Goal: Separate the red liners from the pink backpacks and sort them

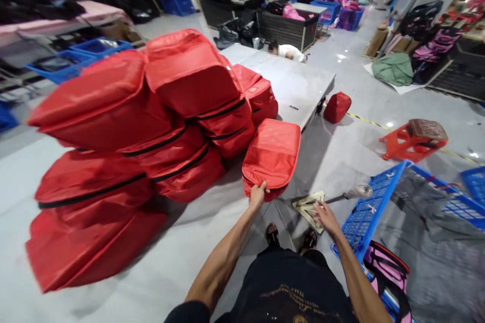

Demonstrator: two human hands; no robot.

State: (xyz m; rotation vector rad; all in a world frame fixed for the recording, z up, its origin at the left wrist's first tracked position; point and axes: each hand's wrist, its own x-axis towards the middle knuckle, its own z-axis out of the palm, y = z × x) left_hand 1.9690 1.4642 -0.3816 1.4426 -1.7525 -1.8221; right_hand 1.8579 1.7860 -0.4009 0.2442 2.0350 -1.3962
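Note:
My left hand [257, 196] is closed on the near lower edge of a red fabric bag [273, 150], by its dark zipper. The bag has a boxy shape and sits at the edge of the pale table [197, 227]. My right hand [326, 217] is in the air to the right of it, fingers apart, with nothing seen in them. Behind that hand, lower down, is a pale yellow angular frame [309, 206] beside a dark rod [335, 199] with a wrapped end; what it is, I cannot tell. A big pile of similar red bags [189, 86] covers the table's left side.
A blue plastic crate [373, 202] with grey material stands at right, a pink and black bag [388, 267] by its near side. An orange stool [413, 141] and another red bag [337, 107] are on the floor beyond. A person [291, 52] is at the table's far end.

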